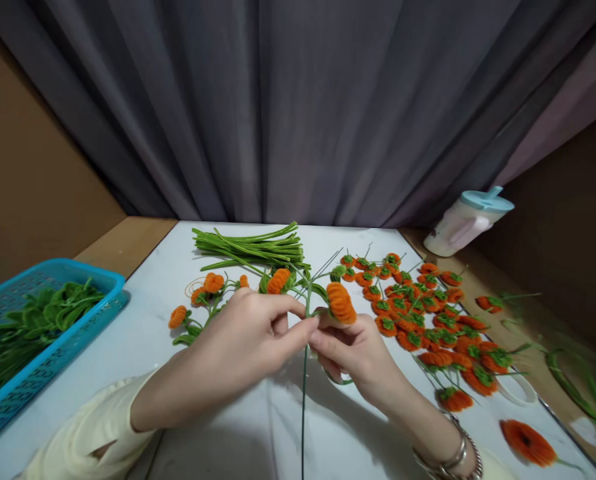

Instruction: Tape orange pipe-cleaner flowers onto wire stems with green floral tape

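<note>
Over the middle of the white table, my left hand (253, 333) pinches a thin green flower stem (304, 413) between thumb and forefinger. Close against it, my right hand (353, 347) is closed on the same stem at the joint, its thumb tip nearly touching my left thumb. Fuzzy orange chenille flowers (341, 303) and a green bud (338, 272) branch off above my fingers. Bare wire ends stick up beside them. A green curved strip shows under my right hand; what it belongs to is partly hidden. The stem's long lower part hangs straight down.
Green chenille stems (251, 247) lie bundled at the back. Many orange flower heads (413, 307) spread over the right side. A finished-looking orange sprig (198, 310) lies left. A blue basket (53, 360) holds green leaves. A lidded cup (465, 223) stands back right, before a grey curtain (298, 113).
</note>
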